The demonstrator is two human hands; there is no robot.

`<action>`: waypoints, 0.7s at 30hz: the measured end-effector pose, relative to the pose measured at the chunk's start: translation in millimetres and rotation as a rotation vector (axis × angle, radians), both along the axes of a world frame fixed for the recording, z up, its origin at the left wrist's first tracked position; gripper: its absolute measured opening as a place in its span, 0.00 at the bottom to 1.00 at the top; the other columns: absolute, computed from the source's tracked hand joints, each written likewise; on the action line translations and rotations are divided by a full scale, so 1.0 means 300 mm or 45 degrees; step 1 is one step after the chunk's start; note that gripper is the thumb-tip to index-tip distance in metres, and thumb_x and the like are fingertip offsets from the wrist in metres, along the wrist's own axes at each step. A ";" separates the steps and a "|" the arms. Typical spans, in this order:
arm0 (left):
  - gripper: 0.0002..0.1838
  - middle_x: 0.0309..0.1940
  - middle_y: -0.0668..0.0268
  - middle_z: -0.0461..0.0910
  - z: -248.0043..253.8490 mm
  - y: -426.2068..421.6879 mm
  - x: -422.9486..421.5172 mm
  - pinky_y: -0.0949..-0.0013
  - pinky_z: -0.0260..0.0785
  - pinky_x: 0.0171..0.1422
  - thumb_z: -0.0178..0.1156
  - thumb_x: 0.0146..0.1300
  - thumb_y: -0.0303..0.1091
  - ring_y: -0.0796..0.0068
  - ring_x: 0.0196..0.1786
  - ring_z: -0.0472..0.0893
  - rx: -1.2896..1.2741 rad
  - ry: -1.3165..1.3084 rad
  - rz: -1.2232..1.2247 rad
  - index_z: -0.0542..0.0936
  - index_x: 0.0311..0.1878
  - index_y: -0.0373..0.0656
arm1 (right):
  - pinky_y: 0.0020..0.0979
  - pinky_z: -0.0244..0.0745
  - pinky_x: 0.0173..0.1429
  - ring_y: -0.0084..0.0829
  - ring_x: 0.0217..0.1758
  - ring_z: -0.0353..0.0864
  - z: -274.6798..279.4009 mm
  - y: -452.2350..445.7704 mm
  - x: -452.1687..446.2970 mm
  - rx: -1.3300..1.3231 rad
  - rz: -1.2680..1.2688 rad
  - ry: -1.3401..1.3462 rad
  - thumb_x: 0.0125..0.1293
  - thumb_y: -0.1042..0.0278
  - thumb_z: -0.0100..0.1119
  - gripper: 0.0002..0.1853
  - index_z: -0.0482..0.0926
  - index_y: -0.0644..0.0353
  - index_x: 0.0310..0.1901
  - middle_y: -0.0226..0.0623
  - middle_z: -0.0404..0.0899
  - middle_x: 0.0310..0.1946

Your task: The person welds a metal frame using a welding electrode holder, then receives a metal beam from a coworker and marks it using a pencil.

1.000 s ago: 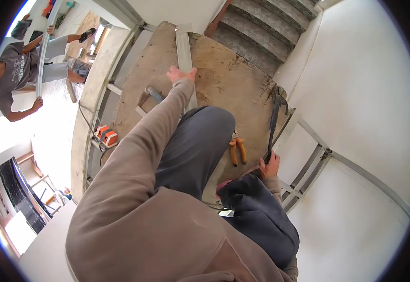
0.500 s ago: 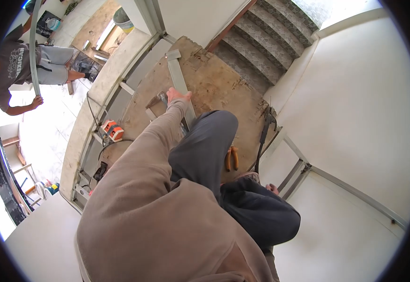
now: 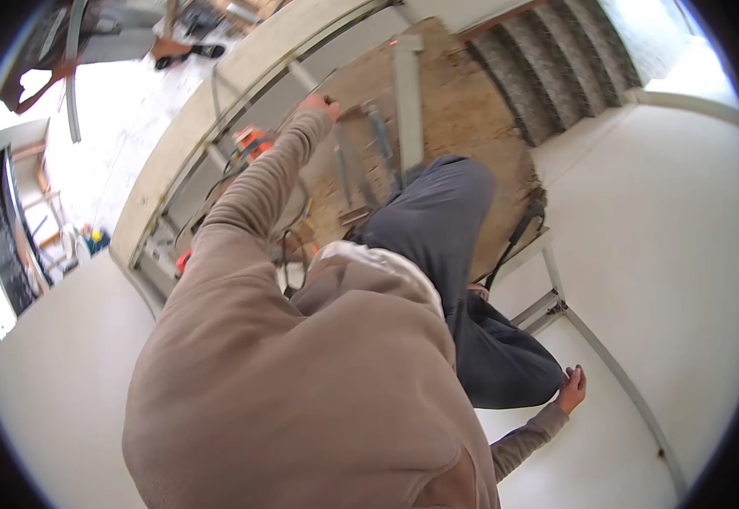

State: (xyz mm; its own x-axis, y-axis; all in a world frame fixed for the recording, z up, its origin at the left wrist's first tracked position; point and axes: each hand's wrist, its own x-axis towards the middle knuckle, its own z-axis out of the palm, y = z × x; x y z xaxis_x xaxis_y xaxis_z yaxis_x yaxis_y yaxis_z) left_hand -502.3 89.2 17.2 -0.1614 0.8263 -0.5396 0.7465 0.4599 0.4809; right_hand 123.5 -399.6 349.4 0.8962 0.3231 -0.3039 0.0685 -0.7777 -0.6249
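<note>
My left hand (image 3: pixel 320 105), its fingers curled closed, is over the left part of the worn wooden board (image 3: pixel 462 85). Whether it holds anything is too small to see. Just right of it lies a tool with a blue-grey handle (image 3: pixel 380 131). The grey metal bar (image 3: pixel 408 102) lies farther right, apart from the hand. My right hand (image 3: pixel 572 388) hangs beside my bent knee at the lower right, fingers drawn together; anything between them cannot be made out. The black-handled tool (image 3: pixel 518 236) rests at the board's right edge.
Patterned stairs (image 3: pixel 547 72) descend beyond the board. An orange device (image 3: pixel 253 142) and cables are at the left, by the curved ledge (image 3: pixel 187 140). A metal frame (image 3: pixel 602 343) runs along the right wall. Another person (image 3: pixel 119 44) stands at the upper left, near a long bar (image 3: pixel 73 72).
My left hand has let go of the grey bar and moved left. My right hand has left the black-handled tool and moved out beside my knee. The view has shifted and turned.
</note>
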 end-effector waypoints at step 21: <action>0.23 0.46 0.45 0.82 -0.057 -0.452 0.064 0.53 0.75 0.57 0.64 0.55 0.45 0.47 0.53 0.82 -0.440 0.020 -0.068 0.82 0.48 0.36 | 0.27 0.77 0.27 0.26 0.25 0.82 -0.509 0.726 -0.231 -0.353 1.352 -0.005 0.68 0.67 0.57 0.12 0.80 0.66 0.46 0.38 0.81 0.24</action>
State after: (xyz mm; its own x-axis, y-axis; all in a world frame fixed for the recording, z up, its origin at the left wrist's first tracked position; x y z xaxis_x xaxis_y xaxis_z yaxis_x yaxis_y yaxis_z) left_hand -483.0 -46.4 0.0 -0.1332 0.6028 -0.7867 0.7801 0.5534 0.2919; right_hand 54.4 -181.6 196.6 0.2028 0.8518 -0.4830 0.7880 -0.4348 -0.4359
